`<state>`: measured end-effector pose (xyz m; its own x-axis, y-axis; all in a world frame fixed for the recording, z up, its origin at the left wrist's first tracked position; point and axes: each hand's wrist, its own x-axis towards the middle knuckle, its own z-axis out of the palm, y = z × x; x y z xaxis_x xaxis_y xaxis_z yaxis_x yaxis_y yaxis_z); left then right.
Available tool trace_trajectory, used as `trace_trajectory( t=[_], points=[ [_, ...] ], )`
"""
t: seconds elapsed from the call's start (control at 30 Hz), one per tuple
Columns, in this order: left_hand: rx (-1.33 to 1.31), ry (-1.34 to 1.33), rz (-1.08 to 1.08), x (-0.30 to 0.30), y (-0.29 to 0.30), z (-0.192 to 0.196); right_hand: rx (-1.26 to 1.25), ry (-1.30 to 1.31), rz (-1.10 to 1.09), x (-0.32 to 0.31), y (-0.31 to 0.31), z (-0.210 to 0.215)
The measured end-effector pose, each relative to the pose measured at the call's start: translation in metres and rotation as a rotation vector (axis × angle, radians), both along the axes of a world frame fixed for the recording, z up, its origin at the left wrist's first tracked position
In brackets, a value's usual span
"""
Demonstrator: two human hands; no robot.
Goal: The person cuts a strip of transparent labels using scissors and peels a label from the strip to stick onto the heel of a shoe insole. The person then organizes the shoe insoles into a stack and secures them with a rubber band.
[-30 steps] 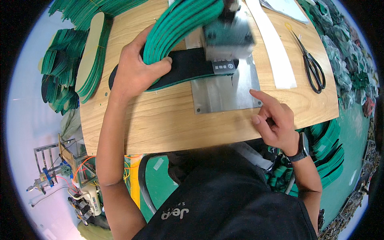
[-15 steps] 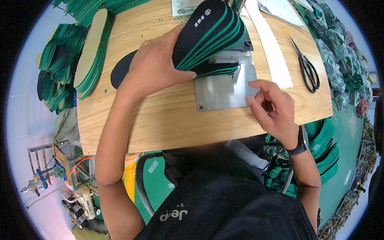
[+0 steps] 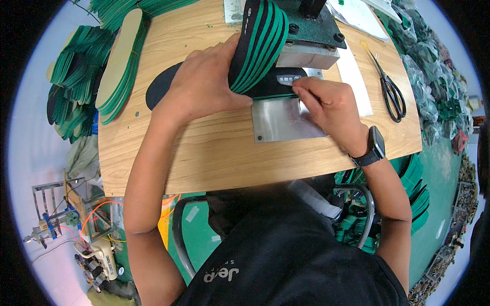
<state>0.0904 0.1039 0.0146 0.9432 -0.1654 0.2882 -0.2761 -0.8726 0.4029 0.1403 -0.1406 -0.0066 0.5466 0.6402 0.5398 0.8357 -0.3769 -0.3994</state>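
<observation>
My left hand (image 3: 204,84) grips a stack of black and green insoles (image 3: 260,43), held on edge and tilted over the metal plate (image 3: 283,120). A single black insole (image 3: 163,89) lies flat on the wooden table (image 3: 204,148), running under the stack to the press. My right hand (image 3: 326,104), with a watch on its wrist, pinches the end of that insole by a small grey label (image 3: 288,79) under the dark green press head (image 3: 314,30).
Black scissors (image 3: 390,92) lie at the table's right. A stack of tan-topped green insoles (image 3: 120,66) stands at the left edge, more green insoles (image 3: 71,86) piled beyond it. White papers (image 3: 357,13) lie at the back right. Bagged green goods (image 3: 434,76) line the right side.
My left hand has tipped the insole stack further upright and pulled it nearer. My right hand has moved from the plate's right edge up to the insole end under the press.
</observation>
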Motion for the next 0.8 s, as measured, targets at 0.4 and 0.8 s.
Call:
trace_trajectory(
  t=[0.4, 0.8],
  points=[
    [-0.655, -0.070, 0.190, -0.018, 0.032, 0.006, 0.006, -0.136, -0.103, -0.011, -0.028, 0.016],
    [-0.717, -0.096, 0.176, -0.021, 0.036, 0.006, -0.129, -0.229, 0.016, 0.000, 0.000, -0.009]
  ],
)
